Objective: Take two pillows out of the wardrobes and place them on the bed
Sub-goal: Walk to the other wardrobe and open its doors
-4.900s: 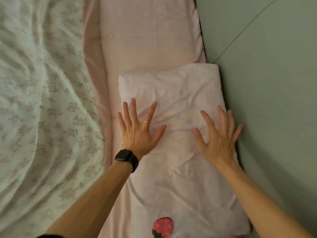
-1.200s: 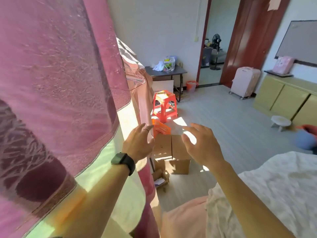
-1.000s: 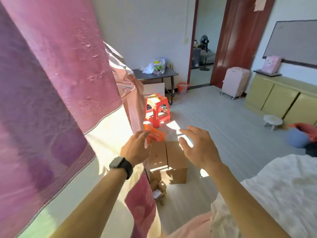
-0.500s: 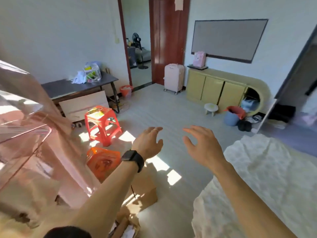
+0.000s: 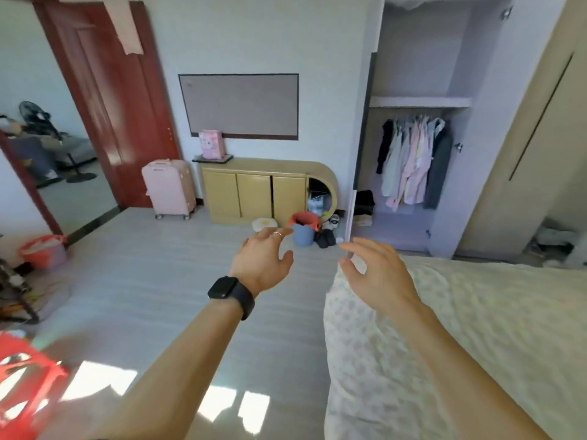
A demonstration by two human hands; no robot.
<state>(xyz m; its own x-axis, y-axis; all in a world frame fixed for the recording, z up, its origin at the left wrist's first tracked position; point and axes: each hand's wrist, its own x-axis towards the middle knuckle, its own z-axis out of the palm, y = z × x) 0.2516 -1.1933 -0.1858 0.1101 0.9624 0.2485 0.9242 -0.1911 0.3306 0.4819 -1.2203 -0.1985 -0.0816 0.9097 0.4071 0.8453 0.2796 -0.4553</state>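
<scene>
A: Swung right since half a second back, off the pink curtain and the grey side table. Now facing the open wardrobe (image 5: 422, 74) past the foot of the bed (image 5: 492, 328). No longer looking at the pillow pressed flat a few seconds earlier.
B: Hands?
A: Left hand (image 5: 260, 262) and right hand (image 5: 378, 274) both up in mid-air, backs to the camera, fingers apart and slightly bent, holding nothing. Black watch (image 5: 230, 292) on the left wrist, ring (image 5: 277, 234) on one finger. Right hand over the near corner of the bed's floral cover; contact cannot be told.
B: Pillows, location?
A: Cannot tell. Pale bundle (image 5: 409, 1) at the very top of the wardrobe's upper compartment, cut by the frame edge, possibly bedding. Below the shelf, hanging clothes (image 5: 413, 160) on a rail, with dark and pale items on the wardrobe floor.
B: Rest of the room?
A: Low yellow cabinet (image 5: 254, 195) on the far wall, just left of the wardrobe. Grey board (image 5: 238, 106) above it, pink box (image 5: 211, 144) on its left end. Pink suitcase (image 5: 168, 188) between cabinet and red-brown door (image 5: 108, 106). Blue bin (image 5: 303, 239) with a red liner on the floor by the cabinet's rounded end. Red stool (image 5: 25, 385) lower left, blurred
</scene>
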